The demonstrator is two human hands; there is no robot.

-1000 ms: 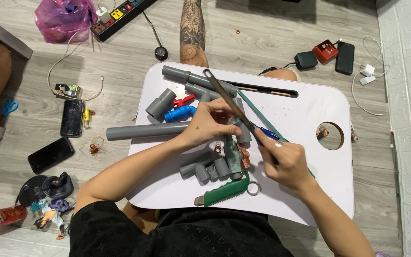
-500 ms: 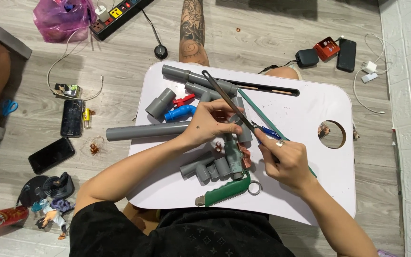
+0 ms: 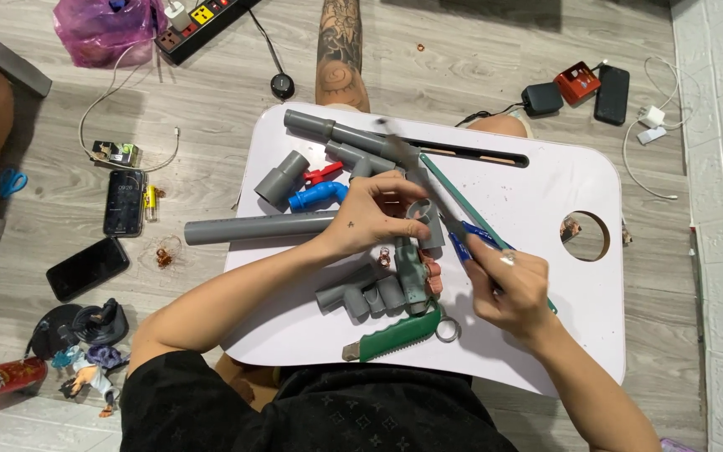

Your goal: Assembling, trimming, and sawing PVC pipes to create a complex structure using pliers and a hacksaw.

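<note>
A white lap table (image 3: 562,318) bears grey pipe pieces (image 3: 361,295), a green-handled saw (image 3: 399,336) and, seemingly, a blue fitting (image 3: 318,196).

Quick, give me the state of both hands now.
Left hand: closed on a short grey pipe fitting.
Right hand: closed around a long thin tool.

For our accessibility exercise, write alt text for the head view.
A left hand grips a short grey pipe piece over a white lap table while the right hand works a saw against it. More grey pipes lie around.
</note>
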